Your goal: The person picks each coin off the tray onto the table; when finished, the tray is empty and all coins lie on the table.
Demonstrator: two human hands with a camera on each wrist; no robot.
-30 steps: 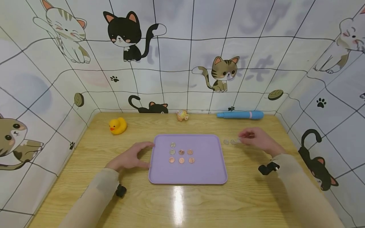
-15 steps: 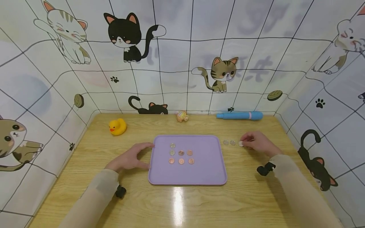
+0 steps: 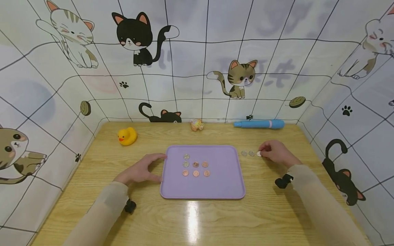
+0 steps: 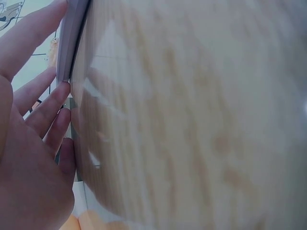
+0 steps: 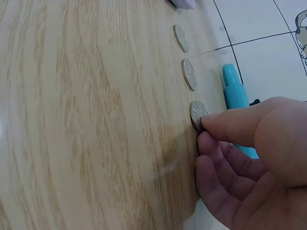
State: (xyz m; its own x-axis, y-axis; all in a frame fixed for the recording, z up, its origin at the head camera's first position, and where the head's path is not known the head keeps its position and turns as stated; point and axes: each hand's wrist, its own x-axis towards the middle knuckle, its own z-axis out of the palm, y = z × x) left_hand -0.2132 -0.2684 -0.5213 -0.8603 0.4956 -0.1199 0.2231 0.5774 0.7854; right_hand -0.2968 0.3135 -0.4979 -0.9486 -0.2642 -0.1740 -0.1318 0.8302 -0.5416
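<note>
My right hand (image 3: 275, 152) pinches the edge of a silver coin (image 5: 198, 114) between thumb and forefinger, close on the tabletop. Two more silver coins, one nearer (image 5: 189, 74) and one farther (image 5: 181, 38), lie flat in line with it. These three form a row just right of the lilac tray (image 3: 221, 186). On the tray's left half lie two silver coins (image 3: 186, 164) and several copper coins (image 3: 196, 173). At the tray's left rim, my left hand (image 3: 143, 168) rests with fingers and thumb spread, fingertips right at the edge.
A yellow rubber duck (image 3: 127, 136) stands at the back left of the wooden table (image 3: 147, 222). Against the cat-print backdrop (image 3: 187, 68) sit a small figurine (image 3: 196, 125) at the middle and a blue capped tube (image 3: 259, 124) at the right.
My right hand has lowered the tilted silver coin to the table beside the other two, then shifted it slightly left. My left hand and the tray stay put.
</note>
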